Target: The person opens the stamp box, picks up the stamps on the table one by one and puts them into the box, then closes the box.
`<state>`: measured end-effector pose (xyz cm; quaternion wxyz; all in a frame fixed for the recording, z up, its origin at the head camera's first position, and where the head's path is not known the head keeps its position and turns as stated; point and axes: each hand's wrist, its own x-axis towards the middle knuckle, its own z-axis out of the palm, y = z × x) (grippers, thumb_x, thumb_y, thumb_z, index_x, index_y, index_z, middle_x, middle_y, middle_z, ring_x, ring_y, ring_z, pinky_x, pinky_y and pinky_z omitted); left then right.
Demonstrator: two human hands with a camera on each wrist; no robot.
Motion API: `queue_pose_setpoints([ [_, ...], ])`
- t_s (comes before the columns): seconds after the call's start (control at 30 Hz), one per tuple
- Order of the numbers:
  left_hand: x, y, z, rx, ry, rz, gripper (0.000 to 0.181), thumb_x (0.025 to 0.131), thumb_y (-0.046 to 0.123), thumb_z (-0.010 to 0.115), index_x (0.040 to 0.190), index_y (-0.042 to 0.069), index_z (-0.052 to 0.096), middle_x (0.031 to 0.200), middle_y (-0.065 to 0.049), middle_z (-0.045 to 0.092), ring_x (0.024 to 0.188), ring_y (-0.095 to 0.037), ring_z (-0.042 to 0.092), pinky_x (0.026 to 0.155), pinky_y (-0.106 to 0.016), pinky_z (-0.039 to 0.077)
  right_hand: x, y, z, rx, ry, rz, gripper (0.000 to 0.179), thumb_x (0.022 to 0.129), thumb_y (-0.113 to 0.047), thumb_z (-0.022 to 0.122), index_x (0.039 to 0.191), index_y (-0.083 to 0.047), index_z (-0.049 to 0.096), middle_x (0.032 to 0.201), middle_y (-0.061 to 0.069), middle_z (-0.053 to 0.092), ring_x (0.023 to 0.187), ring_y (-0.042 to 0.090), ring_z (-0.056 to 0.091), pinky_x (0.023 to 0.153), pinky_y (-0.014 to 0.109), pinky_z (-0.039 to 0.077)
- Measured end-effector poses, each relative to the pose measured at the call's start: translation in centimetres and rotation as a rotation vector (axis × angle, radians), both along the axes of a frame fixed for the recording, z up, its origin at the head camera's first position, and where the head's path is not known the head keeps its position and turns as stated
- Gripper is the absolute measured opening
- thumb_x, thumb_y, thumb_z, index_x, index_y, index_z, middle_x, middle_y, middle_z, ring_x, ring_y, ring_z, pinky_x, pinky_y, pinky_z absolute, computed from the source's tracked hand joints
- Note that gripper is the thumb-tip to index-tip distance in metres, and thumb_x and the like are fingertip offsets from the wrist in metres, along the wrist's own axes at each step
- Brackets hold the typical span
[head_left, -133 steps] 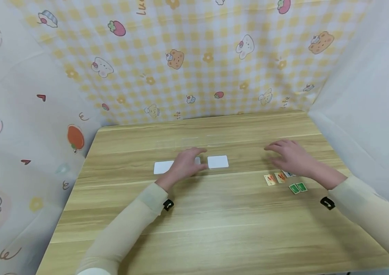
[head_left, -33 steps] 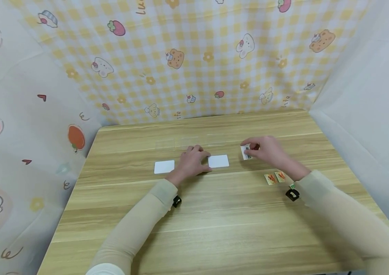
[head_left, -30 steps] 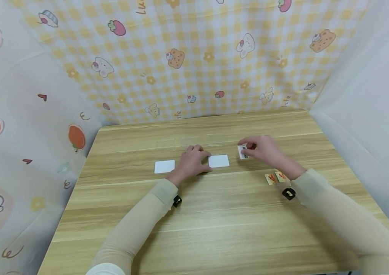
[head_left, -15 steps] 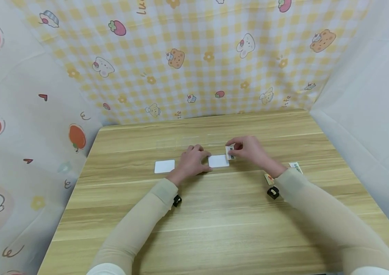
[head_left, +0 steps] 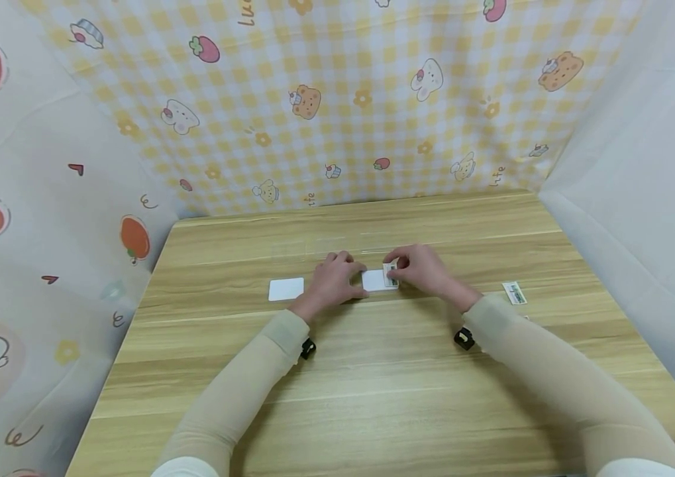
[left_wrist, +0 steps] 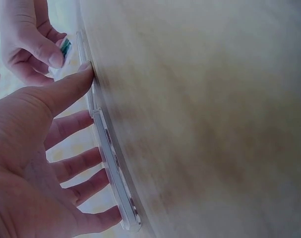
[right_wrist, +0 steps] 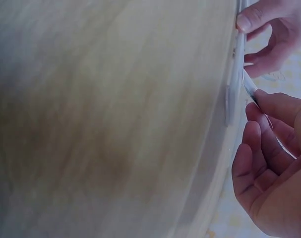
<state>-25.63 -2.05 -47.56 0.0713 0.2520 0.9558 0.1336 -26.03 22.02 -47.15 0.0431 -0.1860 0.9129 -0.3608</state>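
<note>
Right hand pinches a rectangular green-and-white paper-looking card over a flat white plastic-looking slab; left hand grips the slab's left end (its slipping could skew the card).

Tabletop appears wood-grained, smooth, faintly glossy. Checked backdrop is matt cloth. White panels are smooth, their edges clear, plastic-looking. Printed card looks paper-like. Sleeves: matt cloth.

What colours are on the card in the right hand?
Card: white edge, greenish print. Best in head view.
</note>
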Motion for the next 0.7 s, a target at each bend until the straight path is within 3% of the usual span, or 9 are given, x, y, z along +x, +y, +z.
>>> queue_pose_setpoints([
  [0.7, 0.05, -0.18, 0.01, -0.003, 0.015, -0.017, 0.057, 0.085, 0.056, 0.075, 0.134, 0.029, 0.066, 0.133, -0.005, 0.053, 0.122, -0.030, 0.045, 0.095, -0.055, 0.045, -0.08, -0.94, -0.57, 0.086, 0.019, 0.043, 0.022, 0.087, -0.017, 0.082, 0.107, -0.012, 0.077, 0.071, -0.002, 0.061, 0.059, 0.015, 0.051, 0.057, 0.033, 0.043],
])
